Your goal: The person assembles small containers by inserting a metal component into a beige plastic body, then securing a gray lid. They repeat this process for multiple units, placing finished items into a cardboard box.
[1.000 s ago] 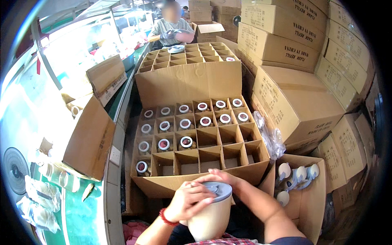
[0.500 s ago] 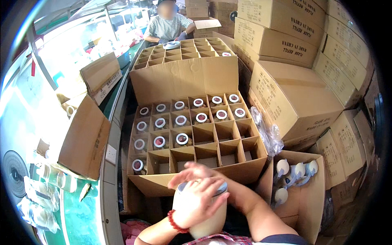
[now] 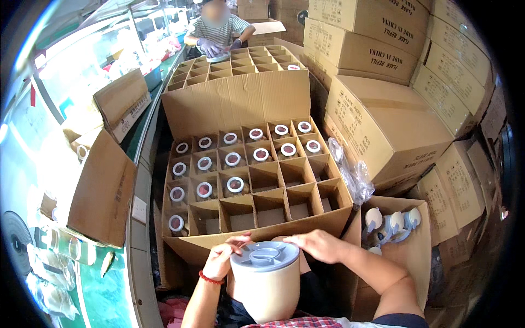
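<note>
A cream flask body with a grey-blue lid [image 3: 266, 277] stands upright close below me. My left hand [image 3: 224, 258], with a red bracelet at the wrist, touches the lid's left rim. My right hand [image 3: 316, 245] rests at the lid's far right edge, fingers curved and partly spread. Just beyond the hands is an open divided carton [image 3: 257, 210]. Many of its far and left cells hold flasks with white ring tops [image 3: 235, 185]; the near right cells are empty.
A small open box [image 3: 396, 257] at my right holds several white and blue lids. Sealed cartons [image 3: 383, 117] are stacked along the right. A second divided carton [image 3: 235, 68] lies farther off, where another person [image 3: 219, 33] works. A green-edged bench [image 3: 104, 284] runs along the left.
My left hand lay flat over the lid and has slid off to its left rim. The right hand has moved to the far right edge, so the lid top now shows.
</note>
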The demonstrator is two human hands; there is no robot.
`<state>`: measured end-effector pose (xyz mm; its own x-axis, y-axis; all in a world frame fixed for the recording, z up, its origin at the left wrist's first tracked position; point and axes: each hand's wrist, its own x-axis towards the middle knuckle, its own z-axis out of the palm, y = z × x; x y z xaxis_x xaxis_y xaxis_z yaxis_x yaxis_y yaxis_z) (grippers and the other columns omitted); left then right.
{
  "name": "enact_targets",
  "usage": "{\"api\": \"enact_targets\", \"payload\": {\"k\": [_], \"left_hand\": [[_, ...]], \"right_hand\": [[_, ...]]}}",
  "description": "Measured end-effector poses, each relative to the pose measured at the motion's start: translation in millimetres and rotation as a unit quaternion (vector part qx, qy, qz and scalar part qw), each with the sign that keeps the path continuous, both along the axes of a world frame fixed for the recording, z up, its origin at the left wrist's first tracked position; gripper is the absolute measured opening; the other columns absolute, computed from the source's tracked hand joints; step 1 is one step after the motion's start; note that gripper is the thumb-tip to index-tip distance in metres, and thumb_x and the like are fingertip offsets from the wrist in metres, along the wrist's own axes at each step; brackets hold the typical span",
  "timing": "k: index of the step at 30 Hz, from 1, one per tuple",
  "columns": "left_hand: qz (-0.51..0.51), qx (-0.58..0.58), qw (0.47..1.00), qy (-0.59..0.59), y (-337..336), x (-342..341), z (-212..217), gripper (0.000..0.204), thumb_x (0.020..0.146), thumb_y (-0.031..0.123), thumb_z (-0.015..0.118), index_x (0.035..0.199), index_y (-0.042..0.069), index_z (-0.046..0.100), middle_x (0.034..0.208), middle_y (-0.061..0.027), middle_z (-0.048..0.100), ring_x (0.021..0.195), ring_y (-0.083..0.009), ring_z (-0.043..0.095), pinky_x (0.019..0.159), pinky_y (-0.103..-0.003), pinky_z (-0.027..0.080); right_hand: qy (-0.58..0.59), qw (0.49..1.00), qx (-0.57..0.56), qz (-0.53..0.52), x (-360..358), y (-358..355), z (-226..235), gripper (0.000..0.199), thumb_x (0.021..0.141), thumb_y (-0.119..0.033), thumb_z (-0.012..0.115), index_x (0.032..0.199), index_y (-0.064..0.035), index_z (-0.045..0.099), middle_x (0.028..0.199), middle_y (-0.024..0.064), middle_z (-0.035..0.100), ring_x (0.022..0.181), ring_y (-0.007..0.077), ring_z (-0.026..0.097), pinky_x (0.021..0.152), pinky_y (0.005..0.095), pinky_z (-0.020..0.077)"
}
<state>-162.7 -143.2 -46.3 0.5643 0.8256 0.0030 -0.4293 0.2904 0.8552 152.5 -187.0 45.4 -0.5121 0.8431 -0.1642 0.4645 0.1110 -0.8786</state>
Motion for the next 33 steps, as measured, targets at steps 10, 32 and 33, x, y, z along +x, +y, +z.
{"api": "enact_targets", "payload": {"k": [10, 32, 33], "left_hand": [[0.110, 0.511, 0.718, 0.460, -59.3, 93.9, 166.6, 0.010, 0.082, 0.019, 0.072, 0.087, 0.010, 0.074, 0.087, -0.0041, 0.070, 0.086, -0.0248, 0.066, 0.079, -0.039, 0.047], [0.021, 0.425, 0.834, 0.352, -32.7, 54.0, 156.1, 0.029, 0.085, 0.020, 0.068, 0.108, 0.003, 0.068, 0.102, -0.0127, 0.067, 0.098, -0.0292, 0.063, 0.090, -0.039, 0.046], [0.039, 0.468, 0.780, 0.414, -45.5, 69.7, 168.1, 0.029, 0.084, 0.020, 0.069, 0.108, 0.005, 0.068, 0.101, -0.0103, 0.067, 0.096, -0.0272, 0.063, 0.089, -0.039, 0.046]], "right_hand": [[0.502, 0.723, -0.397, 0.262, -103.0, 89.1, -82.4, 0.079, 0.094, -0.061, 0.038, 0.137, 0.0051, 0.047, 0.139, 0.0213, 0.050, 0.131, 0.0317, 0.046, 0.114, 0.0418, 0.0294], [0.487, 0.777, -0.398, 0.018, -50.7, 71.2, -68.1, 0.064, 0.103, -0.047, 0.031, 0.133, 0.0057, 0.052, 0.134, 0.0216, 0.055, 0.123, 0.0279, 0.054, 0.109, 0.0385, 0.0386], [0.507, 0.733, -0.437, 0.119, -78.6, 80.3, -68.1, 0.068, 0.101, -0.050, 0.032, 0.133, 0.0073, 0.051, 0.134, 0.0216, 0.055, 0.123, 0.0286, 0.055, 0.109, 0.0391, 0.0381]]}}
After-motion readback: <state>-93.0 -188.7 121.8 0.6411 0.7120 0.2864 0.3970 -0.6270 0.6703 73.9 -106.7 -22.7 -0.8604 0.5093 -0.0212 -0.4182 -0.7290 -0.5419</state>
